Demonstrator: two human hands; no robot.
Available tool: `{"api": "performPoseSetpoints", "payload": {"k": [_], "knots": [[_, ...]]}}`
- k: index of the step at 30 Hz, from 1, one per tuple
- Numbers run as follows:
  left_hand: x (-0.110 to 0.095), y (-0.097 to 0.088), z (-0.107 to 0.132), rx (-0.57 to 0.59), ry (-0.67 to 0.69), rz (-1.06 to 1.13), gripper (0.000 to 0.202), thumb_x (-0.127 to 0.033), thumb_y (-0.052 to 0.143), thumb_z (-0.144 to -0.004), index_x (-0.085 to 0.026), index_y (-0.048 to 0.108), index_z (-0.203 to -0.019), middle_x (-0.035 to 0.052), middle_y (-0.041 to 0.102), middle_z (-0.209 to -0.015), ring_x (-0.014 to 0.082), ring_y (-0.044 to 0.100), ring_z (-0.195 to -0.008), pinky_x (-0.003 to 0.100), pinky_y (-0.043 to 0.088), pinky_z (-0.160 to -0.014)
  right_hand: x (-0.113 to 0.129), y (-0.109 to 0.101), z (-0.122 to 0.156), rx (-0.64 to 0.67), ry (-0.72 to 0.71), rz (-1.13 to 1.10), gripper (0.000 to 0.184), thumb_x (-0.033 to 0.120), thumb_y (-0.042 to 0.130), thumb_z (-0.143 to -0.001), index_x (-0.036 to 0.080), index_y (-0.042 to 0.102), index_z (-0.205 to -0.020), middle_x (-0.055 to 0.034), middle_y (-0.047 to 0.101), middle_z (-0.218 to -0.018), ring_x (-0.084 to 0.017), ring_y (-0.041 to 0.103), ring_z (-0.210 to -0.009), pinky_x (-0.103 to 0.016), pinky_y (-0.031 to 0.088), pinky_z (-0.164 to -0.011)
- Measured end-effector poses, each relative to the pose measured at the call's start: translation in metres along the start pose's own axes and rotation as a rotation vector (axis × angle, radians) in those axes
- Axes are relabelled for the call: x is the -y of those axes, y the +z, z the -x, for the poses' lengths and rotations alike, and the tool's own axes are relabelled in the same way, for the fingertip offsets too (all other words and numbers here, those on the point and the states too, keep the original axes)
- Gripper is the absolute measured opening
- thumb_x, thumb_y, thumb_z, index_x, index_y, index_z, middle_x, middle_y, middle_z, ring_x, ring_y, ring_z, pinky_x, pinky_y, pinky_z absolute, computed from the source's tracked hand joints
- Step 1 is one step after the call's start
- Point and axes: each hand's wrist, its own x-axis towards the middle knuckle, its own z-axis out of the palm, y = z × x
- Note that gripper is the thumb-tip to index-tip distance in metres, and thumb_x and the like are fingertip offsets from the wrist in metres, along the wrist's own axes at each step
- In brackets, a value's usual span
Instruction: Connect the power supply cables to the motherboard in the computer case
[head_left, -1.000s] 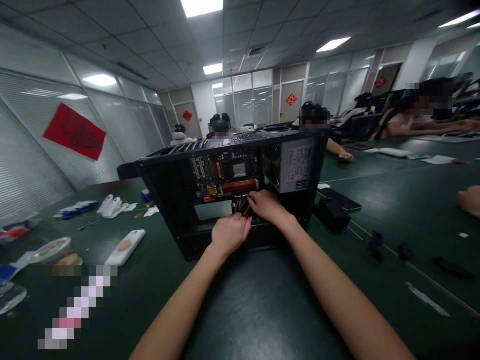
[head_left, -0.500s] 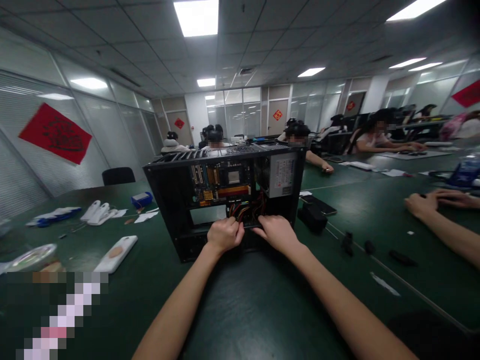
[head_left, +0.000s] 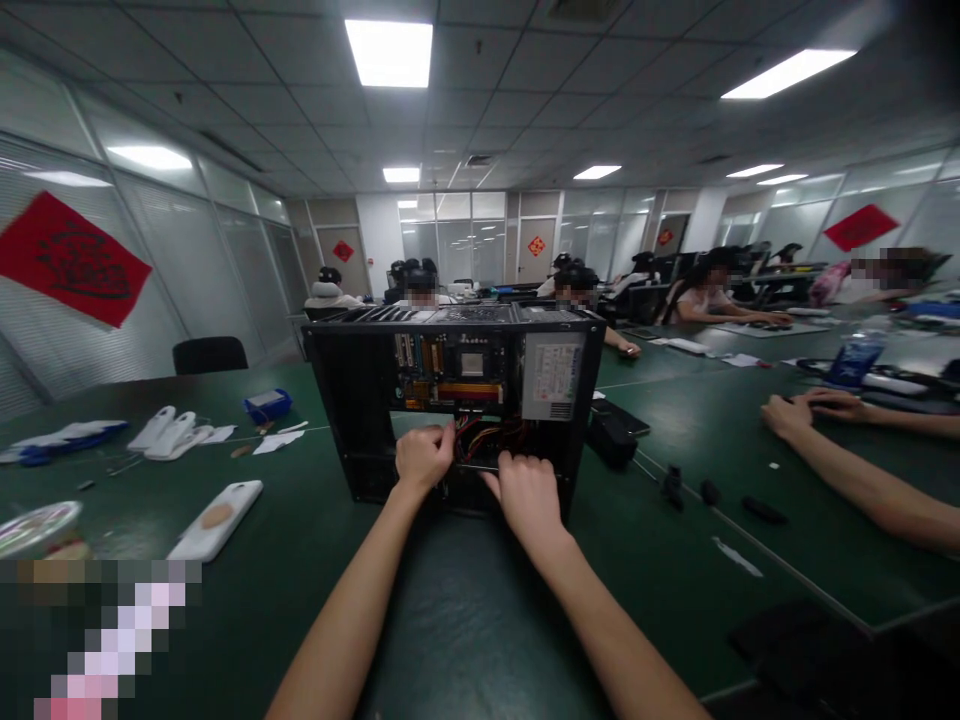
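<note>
A black open-sided computer case stands upright on the green table in front of me. Inside it are a motherboard, a silver power supply with a label, and a bundle of coloured cables. My left hand is closed at the case's lower crossbar, left of the cables, its thumb pointing up. To the right, my right hand has its fingers bent over the same crossbar, with the thumb towards the left hand. My fingertips are partly hidden behind the bar.
Left on the table lie a white phone, white slippers-like items and a blue box. Right of the case are a black box and small black parts. A co-worker's hands rest at the right, near a blue bottle.
The case has turned slightly and faces me more squarely. Both my hands have shifted a little left in view, still at the crossbar. The camera view has swung slightly right and up.
</note>
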Motion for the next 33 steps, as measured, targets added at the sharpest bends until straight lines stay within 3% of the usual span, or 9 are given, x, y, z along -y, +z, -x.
{"api": "performPoseSetpoints", "payload": {"k": [3, 7, 12, 17, 20, 21, 25, 29, 33], "knots": [[0.02, -0.003, -0.009, -0.041, -0.135, 0.223, 0.062, -0.05, 0.036, -0.098, -0.017, 0.067, -0.055, 0.0055, 0.065, -0.058, 0.0154, 0.061, -0.059, 0.026, 0.032, -0.058, 0.03, -0.007, 0.013, 0.02, 0.077, 0.01, 0.026, 0.04, 0.06, -0.091, 0.013, 0.061, -0.093, -0.0151, 0.064, -0.08, -0.03, 0.062, -0.079, -0.041, 0.043, -0.072], [0.049, -0.003, -0.019, -0.114, -0.129, 0.426, 0.061, -0.051, 0.039, -0.095, -0.016, 0.062, -0.051, 0.0032, 0.058, -0.05, 0.0133, 0.054, -0.051, 0.026, 0.033, -0.056, 0.077, -0.015, 0.028, 0.054, 0.114, 0.015, 0.034, 0.04, 0.069, -0.085, 0.011, 0.061, -0.101, -0.017, 0.064, -0.086, -0.031, 0.063, -0.081, -0.041, 0.046, -0.071], [0.074, -0.008, -0.021, -0.066, -0.148, 0.516, 0.065, -0.058, 0.036, -0.094, -0.015, 0.061, -0.051, 0.0015, 0.049, -0.044, 0.0122, 0.044, -0.044, 0.026, 0.03, -0.051, 0.115, -0.013, 0.043, 0.104, -0.038, 0.122, 0.05, 0.027, 0.064, -0.087, 0.003, 0.053, -0.129, -0.0179, 0.064, -0.087, -0.026, 0.063, -0.073, -0.036, 0.048, -0.059], [0.069, -0.015, -0.021, -0.003, -0.221, 0.319, 0.068, -0.06, 0.029, -0.094, -0.017, 0.064, -0.055, 0.0045, 0.053, -0.047, 0.016, 0.051, -0.049, 0.027, 0.028, -0.052, 0.079, -0.024, 0.06, -0.179, -0.546, 0.316, 0.048, 0.019, 0.048, -0.09, -0.005, 0.051, -0.131, -0.0227, 0.067, -0.088, -0.026, 0.064, -0.073, -0.041, 0.05, -0.061], [0.054, -0.019, -0.023, 0.133, -0.325, 0.093, 0.06, -0.06, 0.033, -0.092, -0.022, 0.073, -0.068, 0.0079, 0.067, -0.063, 0.0233, 0.063, -0.065, 0.029, 0.03, -0.055, 0.032, -0.052, 0.06, -0.488, -1.186, 0.346, 0.038, 0.022, 0.039, -0.094, 0.001, 0.062, -0.116, -0.0171, 0.069, -0.093, -0.023, 0.064, -0.079, -0.045, 0.049, -0.08], [0.049, -0.021, -0.024, 0.19, -0.337, 0.044, 0.055, -0.061, 0.037, -0.09, -0.025, 0.076, -0.075, 0.0081, 0.07, -0.07, 0.0258, 0.065, -0.072, 0.029, 0.031, -0.056, 0.018, -0.064, 0.057, -0.496, -1.278, 0.341, 0.036, 0.022, 0.039, -0.094, 0.003, 0.064, -0.111, -0.0149, 0.068, -0.093, -0.022, 0.064, -0.08, -0.046, 0.046, -0.088], [0.037, -0.023, -0.026, 0.294, -0.282, -0.006, 0.047, -0.063, 0.044, -0.085, -0.032, 0.078, -0.09, 0.0069, 0.075, -0.087, 0.0282, 0.068, -0.086, 0.029, 0.036, -0.06, -0.014, -0.088, 0.027, -0.546, -1.393, 0.31, 0.03, 0.031, 0.045, -0.098, 0.01, 0.064, -0.089, -0.0084, 0.065, -0.081, -0.019, 0.062, -0.077, -0.042, 0.042, -0.093], [0.042, -0.021, -0.026, 0.254, -0.253, -0.009, 0.047, -0.062, 0.045, -0.085, -0.03, 0.078, -0.092, 0.0069, 0.074, -0.084, 0.0271, 0.068, -0.083, 0.028, 0.033, -0.058, -0.008, -0.069, 0.0, -0.785, -1.604, 0.135, 0.043, 0.04, 0.041, -0.099, 0.018, 0.056, -0.066, 0.0, 0.052, -0.058, -0.014, 0.051, -0.057, -0.034, 0.042, -0.07], [0.048, -0.021, -0.026, 0.186, -0.279, 0.065, 0.045, -0.059, 0.047, -0.085, -0.026, 0.078, -0.084, 0.0061, 0.072, -0.074, 0.0249, 0.066, -0.077, 0.028, 0.031, -0.056, 0.007, -0.05, 0.0, -0.761, -1.545, 0.059, 0.05, 0.038, 0.033, -0.101, 0.022, 0.058, -0.061, 0.0008, 0.05, -0.054, -0.015, 0.046, -0.055, -0.033, 0.041, -0.069]]}}
